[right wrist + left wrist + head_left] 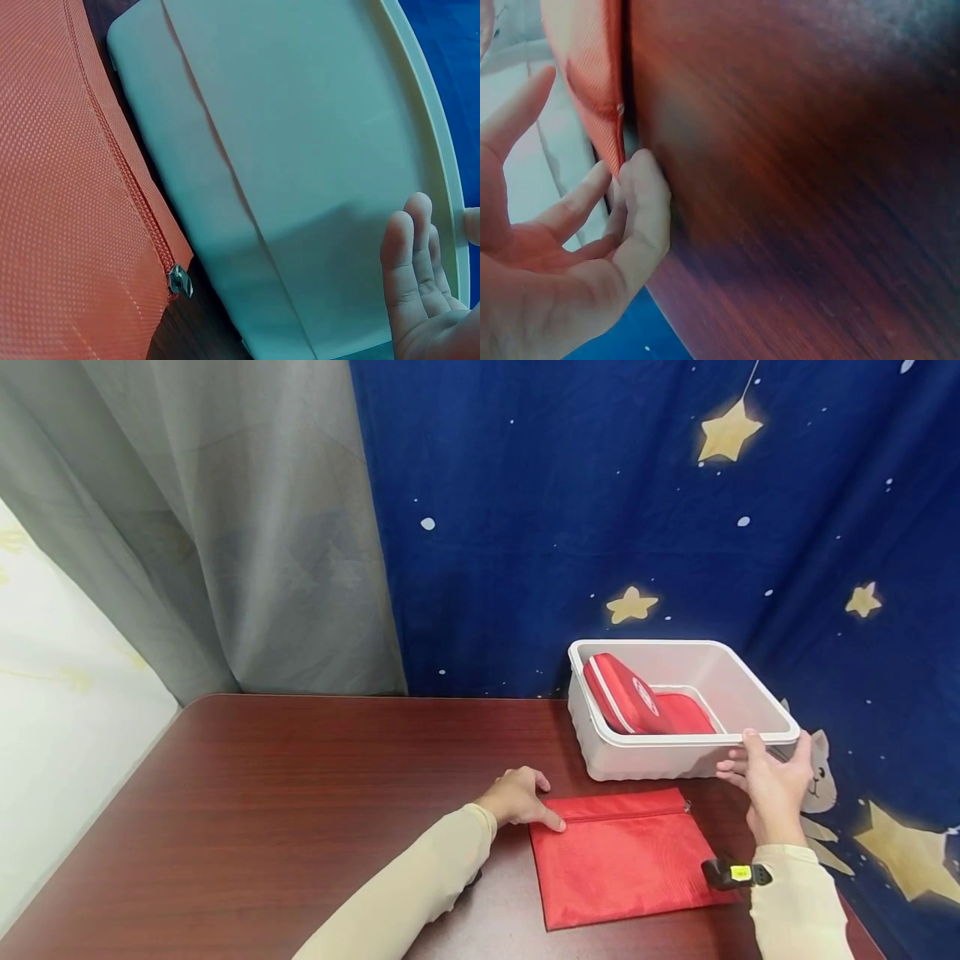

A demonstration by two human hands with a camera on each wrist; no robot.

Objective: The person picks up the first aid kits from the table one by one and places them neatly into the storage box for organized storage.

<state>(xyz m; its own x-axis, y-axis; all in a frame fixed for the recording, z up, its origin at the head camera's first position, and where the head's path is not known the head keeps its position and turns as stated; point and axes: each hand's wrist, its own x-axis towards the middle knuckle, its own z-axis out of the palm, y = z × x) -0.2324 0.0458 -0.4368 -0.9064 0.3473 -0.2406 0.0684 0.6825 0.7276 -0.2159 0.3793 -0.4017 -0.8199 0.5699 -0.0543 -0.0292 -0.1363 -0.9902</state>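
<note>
A flat red zip pouch (626, 860) lies on the table, its zipper along the far edge. My left hand (516, 797) is at its far left corner. In the left wrist view, the fingertips (641, 166) meet the corner while the thumb stands apart. My right hand (776, 789) is at the near right corner of a white plastic bin (675, 760). Its fingers (405, 255) extend fairly straight by the front wall, with the thumb at the rim. Inside the bin, a red hard case (622, 693) leans on the left wall beside another red item (684, 714).
The brown wooden table (300, 810) stretches away to the left. Behind it hang a grey curtain (285, 527) and a blue star-patterned curtain (510, 527). The bin stands near the table's back right. A black band (731, 873) is on my right wrist.
</note>
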